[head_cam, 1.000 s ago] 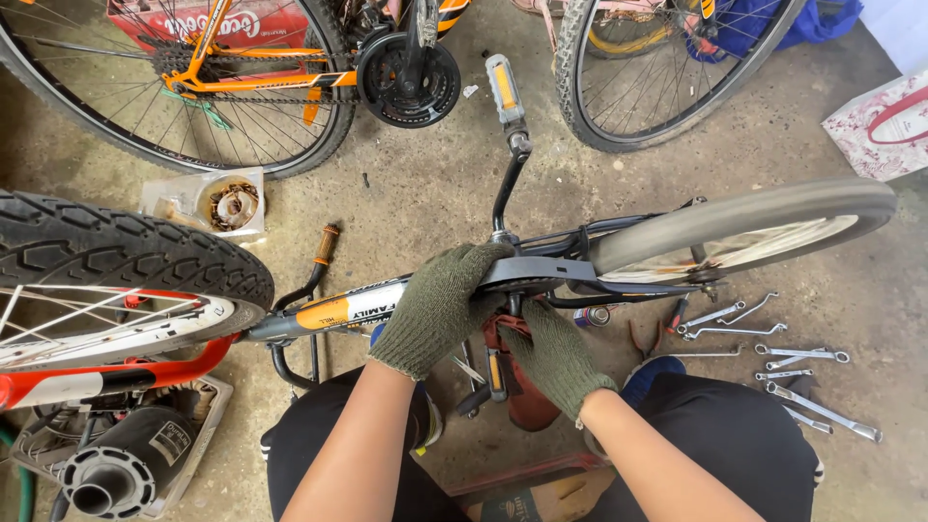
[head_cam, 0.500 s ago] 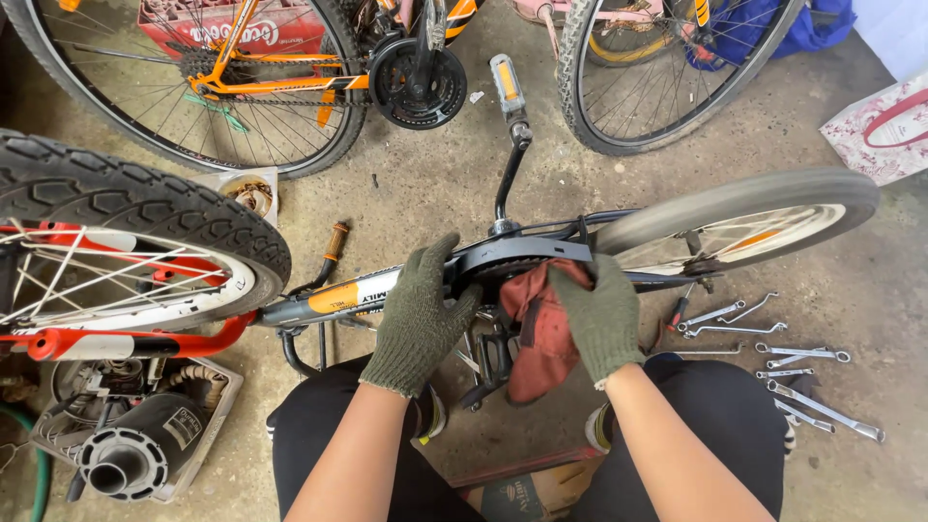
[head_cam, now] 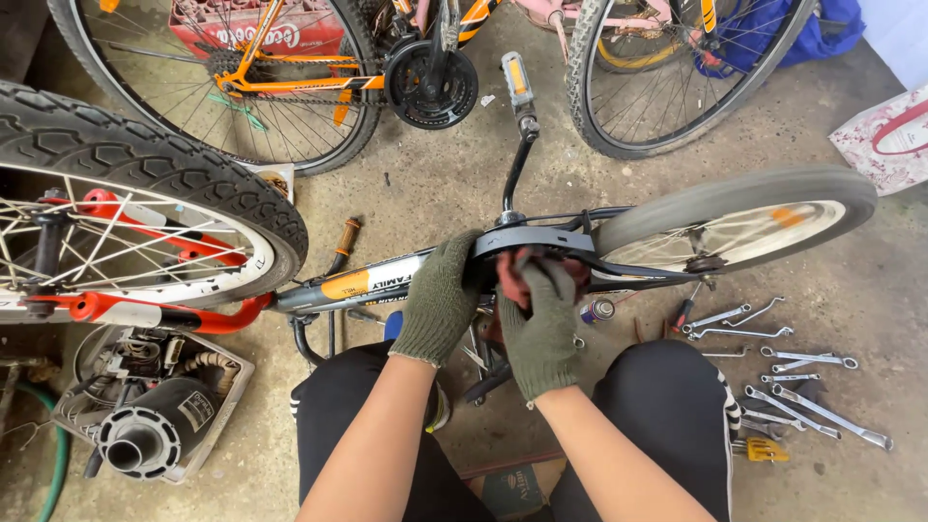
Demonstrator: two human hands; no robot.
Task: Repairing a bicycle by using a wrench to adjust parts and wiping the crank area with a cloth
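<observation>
A small bicycle lies upside down across my lap area, its grey frame tube [head_cam: 362, 283] running left to right. My left hand [head_cam: 437, 300], in a dark green knit glove, grips the frame beside the black chain guard [head_cam: 541, 240]. My right hand [head_cam: 541, 324], gloved the same, presses a red rag [head_cam: 510, 280] against the chain guard's near side. A crank with an orange-reflector pedal [head_cam: 516, 79] sticks up behind the guard. The small grey-tyred rear wheel [head_cam: 739, 220] is to the right.
A large knobby-tyred wheel [head_cam: 145, 174] with a red fork is at left. Several wrenches [head_cam: 802, 377] and a screwdriver lie on the concrete at right. An orange bicycle [head_cam: 319, 82] and another wheel stand behind. A tray with a black motor part [head_cam: 145, 425] sits lower left.
The view has shifted downward. My right hand came up from below the frame with the red rag and now presses it on the chain guard. My left hand stays on the frame.
</observation>
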